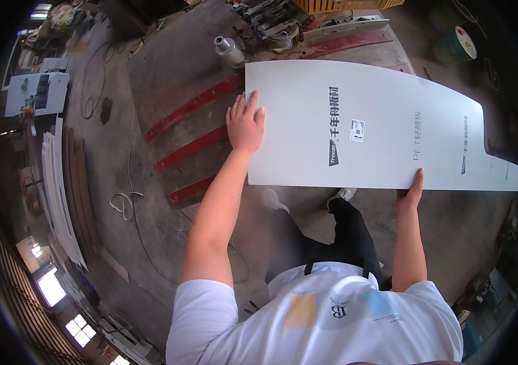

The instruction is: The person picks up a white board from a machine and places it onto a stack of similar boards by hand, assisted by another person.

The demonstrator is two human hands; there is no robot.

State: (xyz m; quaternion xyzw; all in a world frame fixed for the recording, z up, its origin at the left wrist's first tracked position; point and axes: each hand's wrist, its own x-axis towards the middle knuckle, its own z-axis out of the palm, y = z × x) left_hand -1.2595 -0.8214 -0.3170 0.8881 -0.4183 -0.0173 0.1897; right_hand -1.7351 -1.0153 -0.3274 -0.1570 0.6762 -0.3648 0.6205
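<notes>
A large white board (380, 128) with printed marks and a small white label (357, 130) lies in front of me, its far right side curved and stepped. My left hand (247, 125) rests at the board's left edge. Its fingers are stretched and spread, some on the board and some beside the edge. At the near edge, toward the right, my right hand (411, 187) grips the board with the thumb on top; its other fingers are hidden beneath. Red strips (195, 152) run under the board's left side.
Beyond the board's far left corner stands a silver metal cylinder (230, 52). Tools and metal parts (271, 27) are heaped near a yellow crate (344, 5). A drum (455, 45) stands far right. Long boards (58, 194) and a loose cord (126, 204) lie at left.
</notes>
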